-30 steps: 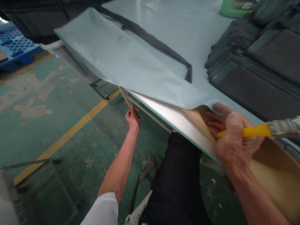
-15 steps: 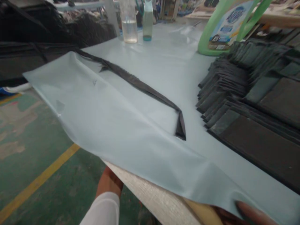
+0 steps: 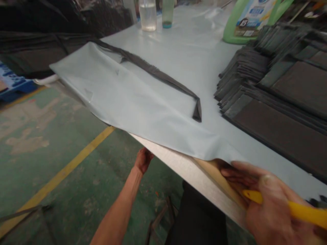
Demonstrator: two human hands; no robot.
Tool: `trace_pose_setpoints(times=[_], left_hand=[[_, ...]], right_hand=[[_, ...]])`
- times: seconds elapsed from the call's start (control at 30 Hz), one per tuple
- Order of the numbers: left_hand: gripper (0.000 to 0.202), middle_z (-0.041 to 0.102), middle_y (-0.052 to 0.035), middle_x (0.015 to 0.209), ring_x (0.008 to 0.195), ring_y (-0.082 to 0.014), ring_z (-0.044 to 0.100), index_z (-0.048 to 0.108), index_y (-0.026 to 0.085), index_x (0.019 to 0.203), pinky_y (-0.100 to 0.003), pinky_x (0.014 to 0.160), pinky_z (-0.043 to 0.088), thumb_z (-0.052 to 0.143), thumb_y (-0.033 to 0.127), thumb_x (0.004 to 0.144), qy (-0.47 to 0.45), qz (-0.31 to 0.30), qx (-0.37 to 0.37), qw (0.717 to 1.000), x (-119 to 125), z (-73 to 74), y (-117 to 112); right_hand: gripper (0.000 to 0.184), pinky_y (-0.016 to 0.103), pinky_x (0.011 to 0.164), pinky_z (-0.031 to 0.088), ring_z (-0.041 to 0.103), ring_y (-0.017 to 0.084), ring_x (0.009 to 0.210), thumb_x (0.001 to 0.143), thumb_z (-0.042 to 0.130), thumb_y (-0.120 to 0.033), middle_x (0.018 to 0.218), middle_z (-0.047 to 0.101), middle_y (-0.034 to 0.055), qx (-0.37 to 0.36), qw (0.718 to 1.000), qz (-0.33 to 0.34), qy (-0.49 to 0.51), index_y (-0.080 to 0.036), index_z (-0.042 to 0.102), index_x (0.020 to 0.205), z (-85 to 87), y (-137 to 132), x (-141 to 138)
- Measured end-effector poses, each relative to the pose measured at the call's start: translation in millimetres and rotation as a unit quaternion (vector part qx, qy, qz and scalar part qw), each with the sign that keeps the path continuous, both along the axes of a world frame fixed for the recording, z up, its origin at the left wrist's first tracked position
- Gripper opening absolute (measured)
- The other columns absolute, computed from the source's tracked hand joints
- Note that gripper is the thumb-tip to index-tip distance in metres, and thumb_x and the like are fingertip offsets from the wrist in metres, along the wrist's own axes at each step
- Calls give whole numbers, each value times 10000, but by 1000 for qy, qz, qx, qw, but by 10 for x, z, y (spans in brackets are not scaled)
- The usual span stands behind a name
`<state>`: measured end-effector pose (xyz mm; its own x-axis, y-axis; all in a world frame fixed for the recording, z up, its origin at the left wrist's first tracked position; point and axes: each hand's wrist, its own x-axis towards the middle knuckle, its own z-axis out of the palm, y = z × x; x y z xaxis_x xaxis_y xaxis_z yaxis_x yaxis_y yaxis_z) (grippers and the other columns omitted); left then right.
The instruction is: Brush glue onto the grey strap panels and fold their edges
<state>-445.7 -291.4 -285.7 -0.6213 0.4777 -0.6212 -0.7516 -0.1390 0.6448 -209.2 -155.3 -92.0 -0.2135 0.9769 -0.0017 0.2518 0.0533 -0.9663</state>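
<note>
My right hand (image 3: 265, 200) is closed around a yellow brush handle (image 3: 301, 209) at the table's near edge, its fingers reaching under the lifted pale blue table cover (image 3: 143, 102). A tan sheet (image 3: 217, 177) shows beneath the cover there. My left hand (image 3: 143, 160) reaches down below the table edge with fingers curled; what it grips is hidden under the table. A long dark fabric strip (image 3: 163, 76) lies across the cover.
Stacks of dark fabric pieces (image 3: 276, 85) fill the table's right side. A green jug (image 3: 250, 20) and two bottles (image 3: 155, 12) stand at the far end. Green floor with a yellow line (image 3: 63, 173) lies at left, dark bags (image 3: 38, 44) beyond.
The view rose to the tabletop and has dropped back. My left hand stays below the table edge; my right hand with the yellow handle is back in sight at the cover's lifted corner.
</note>
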Motion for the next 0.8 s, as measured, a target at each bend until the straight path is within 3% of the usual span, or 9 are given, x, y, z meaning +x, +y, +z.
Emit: trace_pose_setpoints(times=[0.1, 0.23, 0.33, 0.4, 0.5, 0.63, 0.7, 0.8], left_hand=[[382, 694, -55, 999, 790, -159, 669, 660, 145, 1136, -326, 703, 592, 608, 498, 1002, 8, -2, 29, 1000, 249, 323, -242], [592, 698, -51, 811, 677, -151, 654, 721, 119, 1010, -270, 599, 541, 640, 695, 900, 51, -6, 77, 996, 658, 919, -665], [620, 707, -47, 795, 689, -158, 658, 743, 126, 979, -262, 600, 536, 757, 715, 783, 86, 2, 96, 992, 905, 1276, -831], [559, 685, -21, 762, 678, -144, 638, 732, 141, 938, -247, 596, 523, 819, 662, 752, 108, 8, 100, 989, 1029, 1417, -866], [448, 576, 42, 648, 594, -102, 553, 660, 162, 819, -220, 557, 476, 864, 556, 760, 133, 12, 99, 986, 1145, 1473, -860], [427, 346, 110, 548, 434, -54, 305, 527, 176, 724, -190, 422, 297, 709, 498, 936, 138, 12, 82, 987, 1110, 1302, -767], [396, 390, 101, 584, 425, -48, 287, 555, 165, 785, -187, 402, 279, 613, 490, 1003, 133, 16, 60, 989, 1017, 1180, -673], [340, 587, 29, 765, 531, -72, 491, 631, 145, 990, -205, 477, 441, 593, 482, 1017, 124, 19, 26, 992, 880, 1077, -483]], right_hand=[[443, 360, 678, 586, 720, 229, 679, 958, 553, -541, 765, 774, 77, 50, 998, 39, 29, -162, 783, 944, -44, 51, -22], [487, 334, 596, 562, 696, 208, 616, 963, 528, -570, 721, 760, 71, 91, 991, 63, 75, -155, 779, 925, -53, 29, 27], [523, 320, 589, 554, 682, 197, 612, 980, 515, -603, 706, 751, 69, 97, 988, 96, 74, -157, 781, 923, 103, -104, 108], [535, 309, 588, 552, 676, 192, 619, 991, 514, -620, 699, 745, 65, 95, 984, 133, 71, -163, 788, 948, 244, -223, 181], [572, 296, 580, 550, 672, 192, 635, 1005, 490, -648, 706, 740, 67, 73, 976, 190, 71, -163, 793, 1007, 412, -400, 283], [631, 287, 613, 543, 667, 192, 680, 1013, 450, -676, 744, 735, 76, 32, 968, 239, 61, -147, 787, 1076, 455, -606, 360], [608, 291, 647, 533, 651, 187, 683, 1025, 440, -650, 757, 728, 65, 21, 967, 249, 51, -153, 779, 1112, 426, -711, 372], [543, 291, 650, 508, 640, 190, 676, 1041, 420, -570, 731, 706, 45, 34, 958, 276, 65, -161, 770, 1107, 410, -886, 359]])
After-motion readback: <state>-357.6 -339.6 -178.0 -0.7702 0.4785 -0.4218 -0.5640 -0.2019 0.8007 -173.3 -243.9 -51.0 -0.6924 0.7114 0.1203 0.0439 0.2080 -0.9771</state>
